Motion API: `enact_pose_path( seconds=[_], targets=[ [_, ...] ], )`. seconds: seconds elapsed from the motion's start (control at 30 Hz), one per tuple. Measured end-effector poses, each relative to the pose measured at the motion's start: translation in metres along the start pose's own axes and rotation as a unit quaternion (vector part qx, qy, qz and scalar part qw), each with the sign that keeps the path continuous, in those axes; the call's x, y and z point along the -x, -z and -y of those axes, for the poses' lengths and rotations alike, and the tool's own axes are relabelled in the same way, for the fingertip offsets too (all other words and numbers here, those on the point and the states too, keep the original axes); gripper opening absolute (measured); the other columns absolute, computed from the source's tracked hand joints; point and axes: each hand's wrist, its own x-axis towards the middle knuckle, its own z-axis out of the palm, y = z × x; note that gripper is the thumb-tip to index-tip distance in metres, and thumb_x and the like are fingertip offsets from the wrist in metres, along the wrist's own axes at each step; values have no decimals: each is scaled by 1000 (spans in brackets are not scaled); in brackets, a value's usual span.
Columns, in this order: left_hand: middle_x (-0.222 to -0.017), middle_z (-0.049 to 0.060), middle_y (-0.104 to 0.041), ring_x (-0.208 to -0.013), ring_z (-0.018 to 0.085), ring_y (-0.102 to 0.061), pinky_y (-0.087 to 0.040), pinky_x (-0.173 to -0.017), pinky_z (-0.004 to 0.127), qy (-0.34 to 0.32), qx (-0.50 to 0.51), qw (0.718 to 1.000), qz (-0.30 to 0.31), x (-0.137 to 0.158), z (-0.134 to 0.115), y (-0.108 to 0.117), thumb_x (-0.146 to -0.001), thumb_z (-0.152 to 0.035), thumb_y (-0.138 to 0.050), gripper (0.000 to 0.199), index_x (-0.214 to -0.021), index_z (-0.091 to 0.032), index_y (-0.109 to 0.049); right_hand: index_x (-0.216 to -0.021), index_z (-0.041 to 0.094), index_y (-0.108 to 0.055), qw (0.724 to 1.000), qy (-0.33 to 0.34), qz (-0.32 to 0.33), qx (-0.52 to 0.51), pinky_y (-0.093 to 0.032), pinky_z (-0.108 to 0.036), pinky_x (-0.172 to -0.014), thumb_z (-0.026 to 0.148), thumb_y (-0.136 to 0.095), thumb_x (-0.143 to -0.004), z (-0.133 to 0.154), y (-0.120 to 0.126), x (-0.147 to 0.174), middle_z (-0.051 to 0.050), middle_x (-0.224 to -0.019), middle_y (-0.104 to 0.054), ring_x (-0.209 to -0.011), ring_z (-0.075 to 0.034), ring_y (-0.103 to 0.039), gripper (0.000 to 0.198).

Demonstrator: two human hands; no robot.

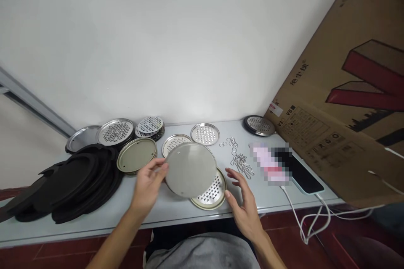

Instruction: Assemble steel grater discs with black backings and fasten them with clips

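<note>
My left hand [147,181] pinches the left edge of a plain round metal plate [191,170], which is tilted and raised a little off the table. Partly under it lies a round grater disc [213,191] with a pale gold rim; the plate hides its upper left part. My right hand [245,207] is beside that disc with thumb and fingers apart, the thumb tip close to its rim. Whether the thumb touches it, I cannot tell. Behind the plate are two more grater discs, one partly covered [176,141] and one in full view [205,134].
Black round holders [82,176] are heaped at left, near stacked gold-rimmed plates [136,155] and perforated discs [150,125]. Wire hooks and rings [241,162] lie right of centre. A phone [304,174] with white cables [292,206] lies by a large cardboard box [344,105].
</note>
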Motion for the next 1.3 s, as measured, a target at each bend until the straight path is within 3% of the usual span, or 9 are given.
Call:
enact_pose_path(
  seconds=[0.07,0.17,0.4,0.5,0.6,0.73,0.93,1.1,1.3],
  targets=[
    [-87,8,-73,-69,17,-68,-55,-57,25,96,74,989,83,1,18,-24,-73,-64,-76,55,-96,-14,-68,-142,24,-51,998,-35,19,-40,-51,-45,-100,46,-52,-99,4,2,-1,-13,-138,-61,-118,-28,-62,48],
    [-93,10,-73,-74,18,-69,-56,-59,26,135,74,979,135,0,35,-45,-78,-66,-69,56,-97,-14,-66,-138,21,-57,992,-98,28,-71,-51,-43,-99,51,-52,-98,3,4,-3,-12,-127,-67,-112,-27,-64,51],
    [-88,6,-73,-64,16,-66,-52,-59,26,52,-72,987,135,-10,43,-50,-81,-60,-68,48,-95,-15,-70,-134,13,-60,991,-130,30,-18,-55,-34,-76,52,-59,-94,-1,7,-17,-6,-93,-69,-78,-21,-64,56],
    [-76,4,-73,-61,18,-65,-51,-63,29,13,-159,978,133,-9,46,-45,-83,-53,-67,36,-88,-18,-74,-122,16,-65,991,-89,71,77,-52,-33,-71,47,-55,-97,1,7,-18,-4,-84,-66,-74,-21,-62,41],
    [-78,5,-74,-63,20,-67,-52,-69,32,-12,-228,964,133,-6,51,-43,-85,-49,-64,32,-91,-19,-74,-100,22,-67,978,-64,100,169,-49,-33,-66,42,-54,-97,3,6,-18,-2,-78,-61,-70,-21,-60,24],
    [-91,8,-75,-68,20,-69,-52,-74,34,-31,-290,945,149,-4,55,-44,-87,-44,-61,32,-100,-18,-74,-97,23,-66,969,-57,103,219,-48,-33,-64,40,-53,-96,7,5,-18,-3,-78,-61,-68,-22,-60,22],
    [-92,8,-75,-74,21,-70,-52,-74,34,-39,-337,921,192,-6,49,-42,-89,-41,-59,28,-94,-19,-75,-95,22,-71,965,-54,103,235,-48,-32,-63,42,-53,-95,12,8,-18,-6,-82,-68,-71,-23,-64,27],
    [-103,10,-74,-75,20,-71,-54,-73,33,-37,-349,910,219,-4,48,-38,-90,-44,-59,34,-106,-18,-73,-99,21,-72,966,-97,117,211,-48,-32,-63,46,-54,-94,15,11,-17,-7,-84,-70,-73,-24,-65,31],
    [-104,8,-72,-74,17,-70,-53,-71,30,-44,-357,903,235,0,48,-37,-91,-36,-58,26,-103,-20,-75,-105,18,-71,956,-130,137,225,-49,-35,-71,45,-57,-92,14,9,-15,-8,-88,-71,-79,-26,-66,33]
  ],
)
